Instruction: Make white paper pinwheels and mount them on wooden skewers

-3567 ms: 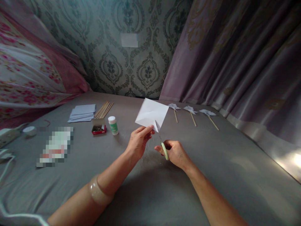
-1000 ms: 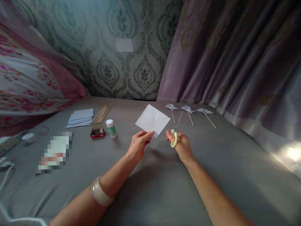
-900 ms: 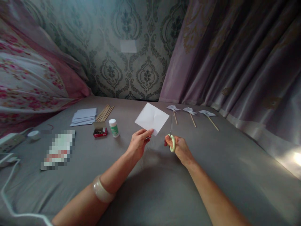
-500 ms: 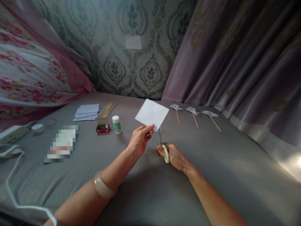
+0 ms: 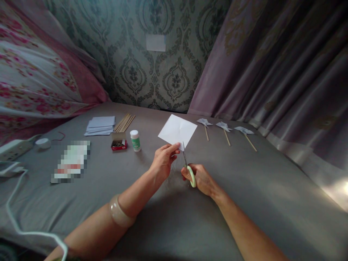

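My left hand (image 5: 163, 161) pinches the near corner of a creased white square of paper (image 5: 177, 131) and holds it up over the grey bed sheet (image 5: 272, 188). My right hand (image 5: 200, 178) grips a pair of scissors with pale green handles (image 5: 191, 175). Their thin blades point up and touch the paper's bottom corner, just right of my left thumb. A translucent bangle (image 5: 118, 215) sits on my left forearm.
Three paper pinwheels on sticks (image 5: 225, 127) lie at the back right. Back left hold a stack of white paper squares (image 5: 100, 125), a bundle of wooden sticks (image 5: 124, 122), an open red box (image 5: 118, 141) and a small white bottle (image 5: 135, 140). A power strip (image 5: 13, 149) and white cable lie far left.
My right hand swung the scissors from pointing away at the right of the paper down to below it. The blades now meet the paper's bottom corner.
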`<state>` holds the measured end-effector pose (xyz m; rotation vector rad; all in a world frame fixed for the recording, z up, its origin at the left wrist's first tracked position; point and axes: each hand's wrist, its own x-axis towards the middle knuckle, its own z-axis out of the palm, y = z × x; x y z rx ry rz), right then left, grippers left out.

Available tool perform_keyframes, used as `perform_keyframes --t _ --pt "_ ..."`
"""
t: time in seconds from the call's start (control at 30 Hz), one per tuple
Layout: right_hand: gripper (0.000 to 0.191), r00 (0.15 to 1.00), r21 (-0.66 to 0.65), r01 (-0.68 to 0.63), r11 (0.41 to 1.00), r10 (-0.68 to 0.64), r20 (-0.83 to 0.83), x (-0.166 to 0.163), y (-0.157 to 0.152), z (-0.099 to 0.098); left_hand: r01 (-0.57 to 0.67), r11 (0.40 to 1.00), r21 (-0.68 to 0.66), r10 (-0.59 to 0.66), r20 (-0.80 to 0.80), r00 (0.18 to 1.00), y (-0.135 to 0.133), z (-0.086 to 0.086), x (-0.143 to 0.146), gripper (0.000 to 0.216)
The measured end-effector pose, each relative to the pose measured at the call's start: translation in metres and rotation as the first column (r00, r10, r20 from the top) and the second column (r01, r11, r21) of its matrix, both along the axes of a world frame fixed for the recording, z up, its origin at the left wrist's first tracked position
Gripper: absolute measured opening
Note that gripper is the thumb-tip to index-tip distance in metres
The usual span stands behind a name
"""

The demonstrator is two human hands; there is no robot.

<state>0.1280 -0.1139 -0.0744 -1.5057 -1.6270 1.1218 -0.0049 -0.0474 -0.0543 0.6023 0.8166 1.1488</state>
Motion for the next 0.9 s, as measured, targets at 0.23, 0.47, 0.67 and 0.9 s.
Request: perform_keyframes --t 0.23,0.47,0.67,0.9 --pt "0.067 0.999 -0.047 0.034 0.998 -0.035 -0.019 0.001 0.002 0.002 0.008 1.0 -0.014 -0.007 0.018 1.0 0.002 -0.008 0.002 0.026" --pt "0.067 0.998 -0.065 -0.054 0.996 0.056 0.031 0.012 0.018 0.01 -0.036 0.997 -0.075 0.039 0.032 0.999 0.016 -0.008 0.012 0.023" --pt "0.071 0.982 0.02 -0.169 0.985 0.166 0.089 0.028 0.053 0.033 -0.135 0.988 -0.079 0.138 0.04 0.99 0.043 0.016 0.025 0.023" --pt "0.071 0.996 0.074 -0.088 0.993 0.087 0.01 0.033 0.073 0.023 -0.22 0.975 0.012 0.219 0.036 0.975 0.055 0.022 0.037 0.023"
